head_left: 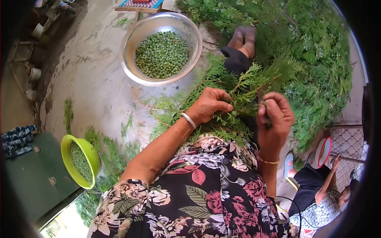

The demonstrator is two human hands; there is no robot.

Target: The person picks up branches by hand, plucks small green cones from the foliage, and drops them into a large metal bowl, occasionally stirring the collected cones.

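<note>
My left hand point(209, 105), wearing a silver bangle, is closed on a leafy evergreen branch point(248, 85) lying over my lap. My right hand point(276, 115) is beside it, fingers curled, with a small green cone point(266, 102) pinched at the fingertips. Something greenish also shows in its palm, too small to make out. Beyond my left hand a wide metal basin point(131, 71) stands on the floor, holding many small green cones point(162, 54). More sprigs point(224, 127) lie across my lap, under my hands.
A large heap of cut evergreen branches point(313, 59) fills the right side. At left a yellow-green basin point(93, 174) holds more cones, near a dark green panel point(35, 178). A seated person point(317, 198) at lower right is beside a red-rimmed basin point(328, 146). A small table point(155, 8) stands behind the metal basin.
</note>
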